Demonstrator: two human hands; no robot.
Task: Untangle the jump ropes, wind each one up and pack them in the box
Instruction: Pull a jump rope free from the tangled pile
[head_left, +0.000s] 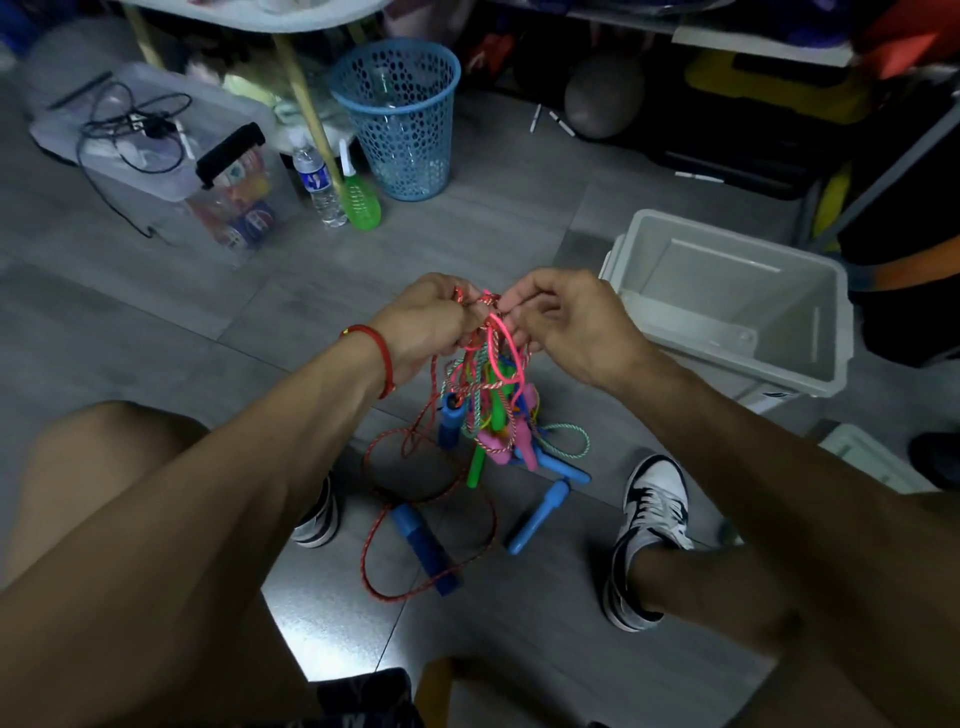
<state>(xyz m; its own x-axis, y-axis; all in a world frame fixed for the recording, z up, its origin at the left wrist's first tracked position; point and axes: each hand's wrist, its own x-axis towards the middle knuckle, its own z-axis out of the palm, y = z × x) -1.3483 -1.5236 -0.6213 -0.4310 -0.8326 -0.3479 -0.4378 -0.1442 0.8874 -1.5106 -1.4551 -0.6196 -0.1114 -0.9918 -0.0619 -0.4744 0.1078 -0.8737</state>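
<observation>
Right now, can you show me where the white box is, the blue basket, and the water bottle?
white box (831, 332): head view, on its right inner wall.
blue basket (402, 140): head view, on its holey front side.
water bottle (318, 182): head view, on its label.

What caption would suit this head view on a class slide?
Both hands, left and right, pinch a knot atop tangled jump ropes beside the box.
</observation>
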